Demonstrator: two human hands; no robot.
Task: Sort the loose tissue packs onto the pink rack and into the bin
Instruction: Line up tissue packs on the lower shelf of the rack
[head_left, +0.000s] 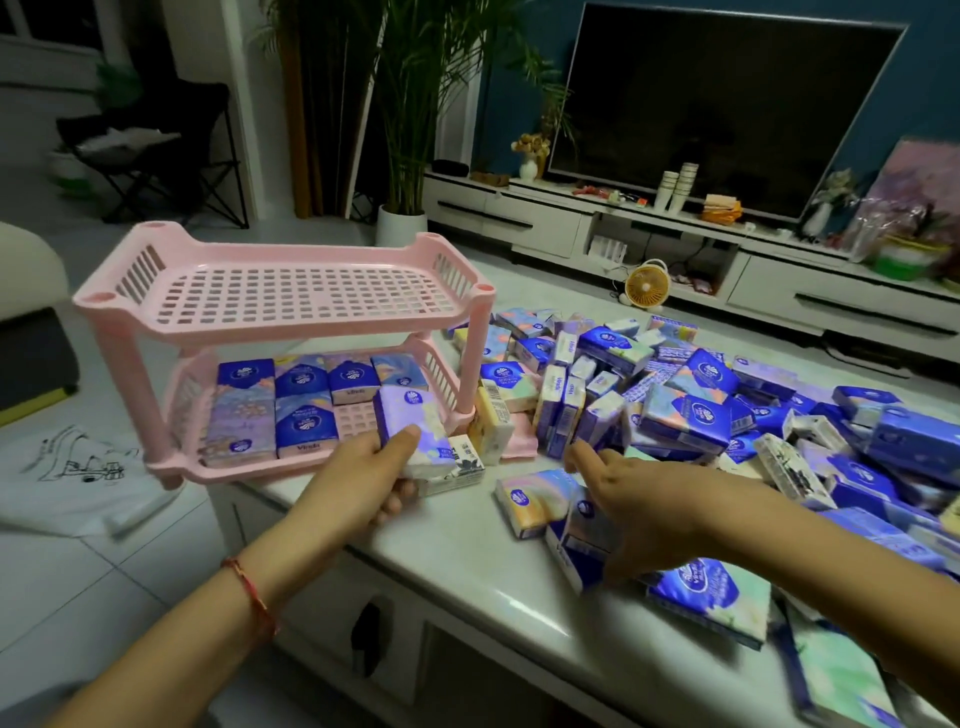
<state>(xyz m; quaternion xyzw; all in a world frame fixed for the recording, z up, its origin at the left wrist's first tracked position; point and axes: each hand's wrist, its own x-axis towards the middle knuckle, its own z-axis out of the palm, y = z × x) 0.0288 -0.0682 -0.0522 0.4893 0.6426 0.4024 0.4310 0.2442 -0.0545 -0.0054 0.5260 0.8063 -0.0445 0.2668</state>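
Note:
A pink two-tier rack (291, 312) stands on the left end of the white table (467, 561). Its top shelf is bare; several tissue packs (298, 395) lie in rows on the lower shelf. My left hand (358, 478) grips a pale purple tissue pack (415, 431) at the rack's front right corner, with a second pack under it. My right hand (644, 514) hovers palm down over the near edge of a big pile of loose blue and pastel tissue packs (701, 405), fingers spread and holding nothing. No bin is in view.
A pink object (519, 436) lies partly under packs just right of the rack. Beyond the table stand a TV cabinet (571, 223) with a dark screen, a small orange fan (647, 287) and a potted palm (400, 218). A white bag (78, 467) lies on the floor at left.

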